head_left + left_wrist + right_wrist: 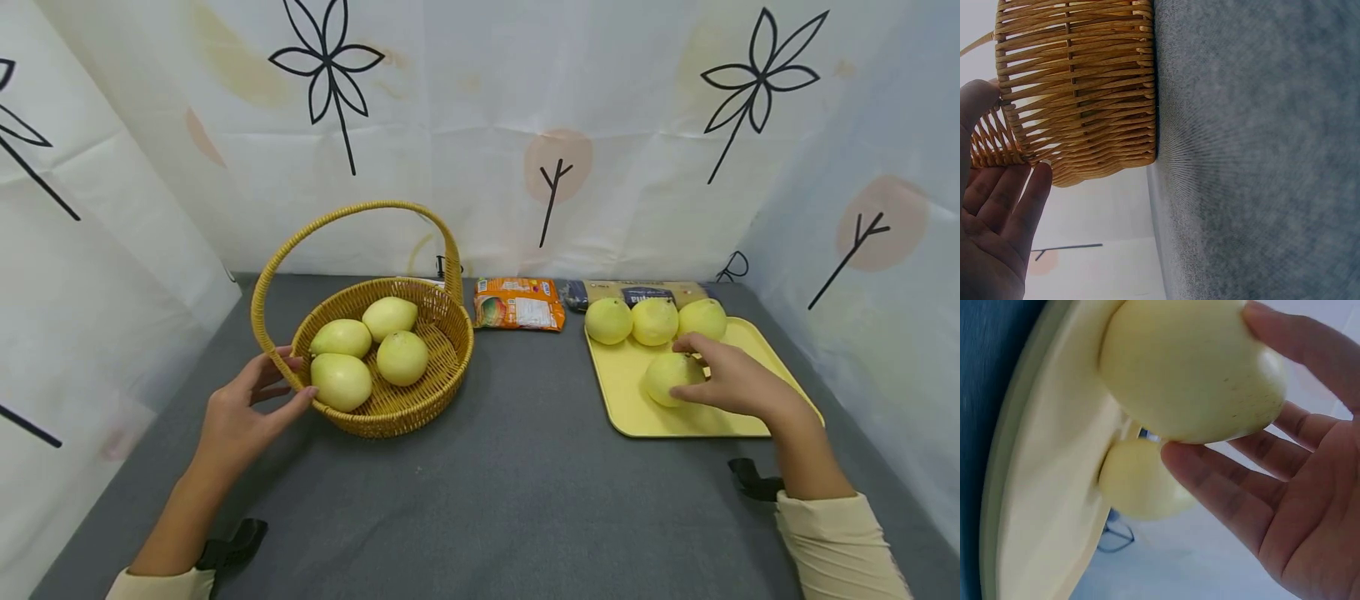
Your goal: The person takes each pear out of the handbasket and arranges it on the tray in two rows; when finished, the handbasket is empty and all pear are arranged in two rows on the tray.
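Note:
At the left, a woven wicker basket (375, 421) with a tall arched handle contains several pale yellow-green, pear-like fruits (402, 358). My left hand (240, 417) holds the basket by its rim at the handle's base. The left wrist view has the thumb on one side of the wickerwork and the fingers (1030, 203) on the other. On a yellow tray (626, 408) at the right, my right hand (731, 379) grips one pale fruit (670, 379) between thumb and fingers. Up close, that fruit (1191, 369) has small brown specks and appears to sit on the tray.
Three more pale fruits (655, 322) line the tray's back edge. Behind the tray lies a long tan-and-dark packet (682, 292), and left of it an orange packet (519, 304). Printed white curtains (480, 108) enclose the grey tabletop (480, 500) at the back and sides.

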Action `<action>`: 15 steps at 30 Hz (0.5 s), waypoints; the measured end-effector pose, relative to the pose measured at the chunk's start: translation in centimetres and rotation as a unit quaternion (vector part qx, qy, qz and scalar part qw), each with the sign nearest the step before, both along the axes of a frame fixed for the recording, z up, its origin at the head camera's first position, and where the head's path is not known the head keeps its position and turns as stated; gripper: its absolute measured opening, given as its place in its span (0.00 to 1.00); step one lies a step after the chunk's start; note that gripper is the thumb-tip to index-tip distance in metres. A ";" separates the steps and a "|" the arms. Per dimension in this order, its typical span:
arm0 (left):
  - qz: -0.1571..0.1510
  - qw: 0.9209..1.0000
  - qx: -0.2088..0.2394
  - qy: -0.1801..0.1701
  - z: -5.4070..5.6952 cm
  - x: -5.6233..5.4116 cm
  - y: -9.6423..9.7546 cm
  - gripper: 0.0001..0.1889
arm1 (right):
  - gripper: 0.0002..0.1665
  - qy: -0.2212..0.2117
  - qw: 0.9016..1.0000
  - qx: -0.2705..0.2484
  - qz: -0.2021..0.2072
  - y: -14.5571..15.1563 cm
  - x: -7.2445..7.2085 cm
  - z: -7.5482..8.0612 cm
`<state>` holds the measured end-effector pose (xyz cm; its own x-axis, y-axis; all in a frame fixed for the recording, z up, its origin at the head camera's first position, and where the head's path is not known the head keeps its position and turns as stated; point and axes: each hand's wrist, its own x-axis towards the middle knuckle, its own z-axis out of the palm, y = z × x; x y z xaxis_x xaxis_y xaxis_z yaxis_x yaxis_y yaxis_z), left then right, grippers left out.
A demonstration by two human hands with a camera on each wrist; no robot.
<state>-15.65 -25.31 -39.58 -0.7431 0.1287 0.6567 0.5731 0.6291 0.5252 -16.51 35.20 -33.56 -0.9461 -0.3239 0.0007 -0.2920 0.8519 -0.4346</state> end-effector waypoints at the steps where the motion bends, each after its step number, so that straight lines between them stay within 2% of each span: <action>1: 0.000 1.000 0.000 0.001 0.0 0.0 0.0 0.34 | 0.34 0.003 1.000 0.005 -0.002 0.4 0.0 0.0; 6: -0.001 1.000 -0.001 0.003 0.1 0.0 0.1 0.34 | 0.35 0.007 0.999 0.029 -0.017 2.6 0.1 0.3; 15: 0.000 1.000 -0.001 0.000 0.2 0.1 0.1 0.34 | 0.35 0.006 0.994 0.079 -0.070 6.0 -0.2 0.9</action>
